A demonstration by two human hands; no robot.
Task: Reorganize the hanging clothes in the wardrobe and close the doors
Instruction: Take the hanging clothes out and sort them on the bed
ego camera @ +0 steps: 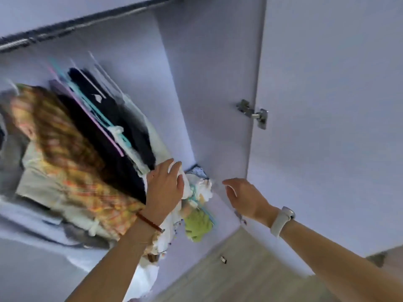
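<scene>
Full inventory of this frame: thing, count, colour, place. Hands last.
wardrobe: one, pale lilac-white, open, fills left and centre
rail: one, dark, top left inside wardrobe
hanging clothes: count unclear (blurred), dark navy, orange-yellow plaid, beige and white, on pastel hangers
white garment: one, white, right end of the row, under the left hand
green garment: one, light green, below the white one
door: one, pale, open, right
hinge: one, metal, on door edge
floor: light wood, bottom centre
left hand: red bracelet, grips the white garment
right hand: white watch, open, holds nothing
</scene>
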